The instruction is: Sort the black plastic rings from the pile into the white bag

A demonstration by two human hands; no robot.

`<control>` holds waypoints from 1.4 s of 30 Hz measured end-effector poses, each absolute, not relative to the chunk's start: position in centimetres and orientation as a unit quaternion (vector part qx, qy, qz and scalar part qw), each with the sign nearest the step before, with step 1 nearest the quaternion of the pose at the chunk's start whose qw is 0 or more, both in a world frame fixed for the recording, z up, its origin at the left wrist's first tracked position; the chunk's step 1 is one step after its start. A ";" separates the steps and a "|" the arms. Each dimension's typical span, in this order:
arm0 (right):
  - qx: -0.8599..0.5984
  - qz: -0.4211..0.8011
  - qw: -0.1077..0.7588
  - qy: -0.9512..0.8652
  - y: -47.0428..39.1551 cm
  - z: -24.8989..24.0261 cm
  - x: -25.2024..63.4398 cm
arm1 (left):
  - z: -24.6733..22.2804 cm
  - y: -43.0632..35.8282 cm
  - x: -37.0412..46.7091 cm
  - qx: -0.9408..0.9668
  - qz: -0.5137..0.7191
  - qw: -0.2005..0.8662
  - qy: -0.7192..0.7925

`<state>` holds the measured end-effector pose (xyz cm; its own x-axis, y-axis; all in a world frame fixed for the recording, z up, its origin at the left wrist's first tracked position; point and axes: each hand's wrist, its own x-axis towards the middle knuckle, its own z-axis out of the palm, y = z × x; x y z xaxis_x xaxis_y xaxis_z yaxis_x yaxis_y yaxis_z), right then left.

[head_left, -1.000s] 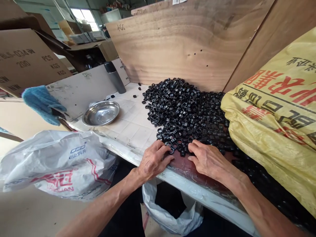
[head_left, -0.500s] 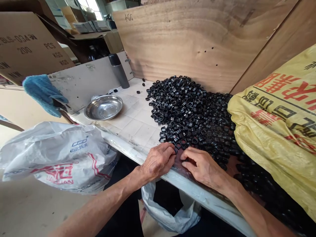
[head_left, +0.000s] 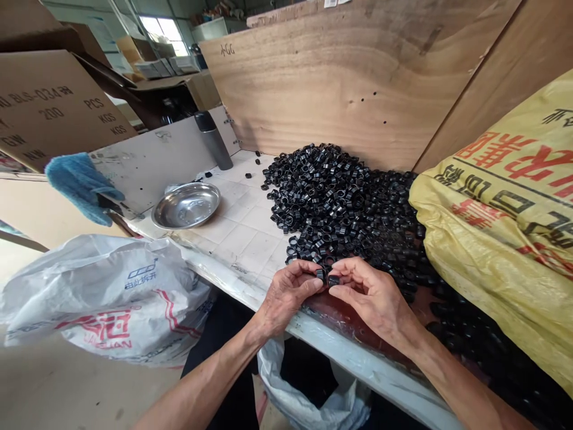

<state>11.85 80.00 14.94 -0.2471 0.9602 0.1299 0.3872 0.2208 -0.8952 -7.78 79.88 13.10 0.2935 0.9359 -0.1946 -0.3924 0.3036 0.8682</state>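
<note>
A workbench (head_left: 242, 230) surfaced in pale square tiles was observed, edged at the front by a light strip. A large plywood board (head_left: 322, 83) was stood upright behind it, with a second board (head_left: 492, 60) leaned at the right. A low whitish panel (head_left: 147, 161) was fixed along the left side. Stacked cardboard cartons (head_left: 49, 107) were noted at the left rear. Daylight was admitted through a window (head_left: 163, 30) at the far back. The floor (head_left: 58, 388) was seen as plain and beige.
</note>
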 end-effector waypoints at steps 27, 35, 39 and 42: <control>-0.390 0.237 0.401 -0.794 80.1 13.9 11.3 | 12.9 79.7 -7.7 0.395 0.464 0.707 0.359; -0.441 0.246 0.386 -0.772 80.0 14.1 11.3 | 12.9 79.6 -7.7 0.408 0.473 0.692 0.362; -0.461 0.260 0.369 -0.764 79.9 13.9 11.3 | 12.5 79.5 -7.6 0.433 0.485 0.673 0.351; -0.486 0.280 0.354 -0.748 79.8 13.7 11.4 | 12.4 79.4 -7.6 0.448 0.490 0.661 0.349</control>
